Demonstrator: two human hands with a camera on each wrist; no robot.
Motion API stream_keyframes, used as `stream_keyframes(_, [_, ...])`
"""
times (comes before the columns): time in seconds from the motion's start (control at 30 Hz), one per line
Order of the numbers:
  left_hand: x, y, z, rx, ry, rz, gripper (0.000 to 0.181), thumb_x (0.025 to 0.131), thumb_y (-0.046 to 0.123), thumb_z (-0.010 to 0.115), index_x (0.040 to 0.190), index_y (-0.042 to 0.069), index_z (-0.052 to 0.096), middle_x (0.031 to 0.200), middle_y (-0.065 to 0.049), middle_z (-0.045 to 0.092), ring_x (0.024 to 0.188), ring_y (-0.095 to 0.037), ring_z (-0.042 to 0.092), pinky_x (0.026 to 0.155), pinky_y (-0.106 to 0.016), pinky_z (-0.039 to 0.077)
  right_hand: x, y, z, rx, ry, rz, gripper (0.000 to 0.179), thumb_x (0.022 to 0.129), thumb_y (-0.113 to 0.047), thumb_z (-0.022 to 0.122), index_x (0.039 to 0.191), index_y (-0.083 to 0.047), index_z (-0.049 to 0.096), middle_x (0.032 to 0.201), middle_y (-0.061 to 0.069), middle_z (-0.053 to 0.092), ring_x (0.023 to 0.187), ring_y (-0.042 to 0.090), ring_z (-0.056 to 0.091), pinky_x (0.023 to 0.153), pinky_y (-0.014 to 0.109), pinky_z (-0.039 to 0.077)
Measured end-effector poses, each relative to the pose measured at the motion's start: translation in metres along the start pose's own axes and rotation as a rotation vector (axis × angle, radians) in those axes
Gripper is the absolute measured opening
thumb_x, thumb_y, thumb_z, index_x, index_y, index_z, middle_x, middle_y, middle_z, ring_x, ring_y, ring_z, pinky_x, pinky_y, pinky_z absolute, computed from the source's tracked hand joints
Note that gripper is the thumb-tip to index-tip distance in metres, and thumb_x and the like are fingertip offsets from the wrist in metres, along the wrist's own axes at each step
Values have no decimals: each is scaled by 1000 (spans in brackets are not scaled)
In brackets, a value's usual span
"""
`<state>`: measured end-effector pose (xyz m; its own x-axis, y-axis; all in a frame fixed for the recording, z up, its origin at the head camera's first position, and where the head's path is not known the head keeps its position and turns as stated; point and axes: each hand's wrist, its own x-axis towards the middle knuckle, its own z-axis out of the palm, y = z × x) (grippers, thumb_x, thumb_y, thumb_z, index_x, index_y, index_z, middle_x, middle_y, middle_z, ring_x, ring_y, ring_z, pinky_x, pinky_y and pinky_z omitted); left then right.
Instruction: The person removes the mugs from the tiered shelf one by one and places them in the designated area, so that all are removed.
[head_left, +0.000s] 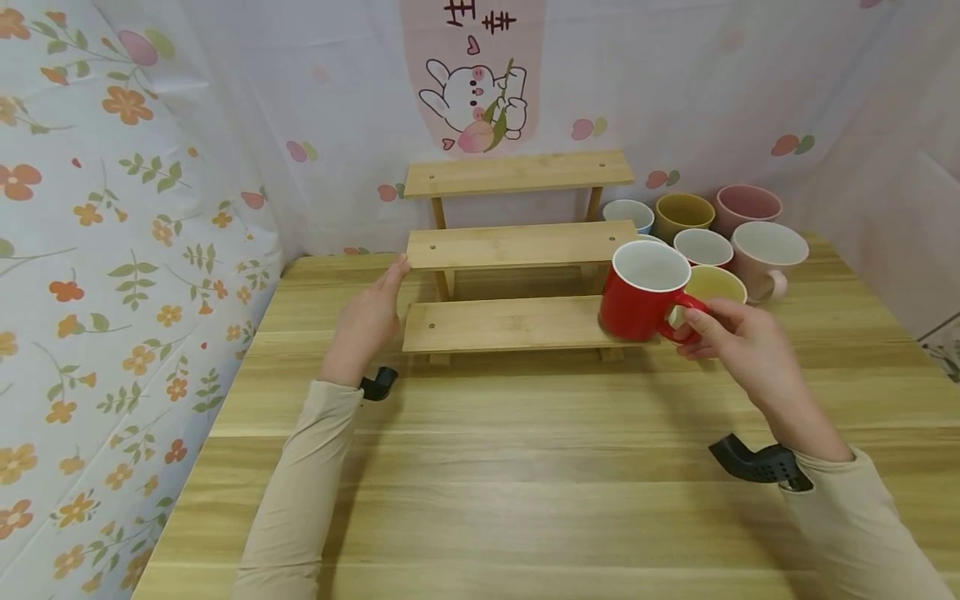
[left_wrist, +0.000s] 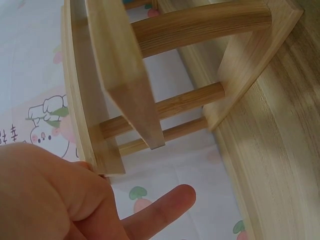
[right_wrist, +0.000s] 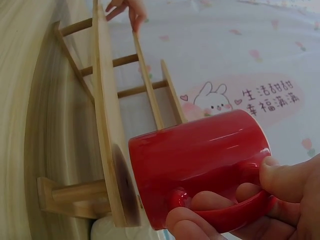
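My right hand (head_left: 742,342) holds a red mug (head_left: 633,304) with a white inside by its handle, thumb and fingers around it. The mug is upright at the right end of the lowest board of a three-tier wooden shelf (head_left: 510,325). Seen from the right wrist, the base of the red mug (right_wrist: 200,160) is close over that board, and a dark shadow lies beneath it. My left hand (head_left: 367,321) touches the left end of the middle board with its fingertips. The left wrist view has one finger (left_wrist: 165,212) stretched out below the board's end.
Several cups stand together right of the shelf: a mustard cup (head_left: 684,215), a pink cup (head_left: 747,208), a pale pink mug (head_left: 770,250), a yellow cup (head_left: 716,285) and white-lined ones. The wooden table (head_left: 510,483) ends at a patterned cloth (head_left: 330,125) behind and left.
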<state>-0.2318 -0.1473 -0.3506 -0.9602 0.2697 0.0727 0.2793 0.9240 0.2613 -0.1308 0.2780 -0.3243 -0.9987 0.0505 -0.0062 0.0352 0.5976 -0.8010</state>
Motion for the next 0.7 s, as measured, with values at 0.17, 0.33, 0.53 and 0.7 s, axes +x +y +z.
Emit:
stream_keyframes(0.17, [0,0,1,0,13,9,77,81,-14,52,150,11,29,157,-1,27,46,-15,34,44,-26,31,-4,5,-4,5,18,17,44,97,-34,52,117,4,57,83,-9,64,70,1,67,64,17,55])
stream_keyframes(0.33, [1,-1,2,-1,12,1,77,81,-14,52,150,12,29,157,-1,27,46,-15,34,43,-26,31,-6,8,-8,43,46,10,44,97,-30,52,118,8,56,76,-19,62,67,1,67,62,18,55])
stream_keyframes(0.53, [1,-1,3,4,18,0,76,82,-13,51,150,12,29,157,-1,27,46,-16,35,43,-27,31,-9,13,-13,97,44,8,39,98,-26,52,115,9,54,76,-20,63,65,3,68,62,16,54])
stream_keyframes(0.7, [2,-1,3,6,17,-5,75,83,-13,52,149,12,30,157,-1,28,47,-17,38,43,-28,32,-12,17,-18,128,69,22,28,97,-28,54,109,-3,59,76,-19,65,66,3,67,62,16,54])
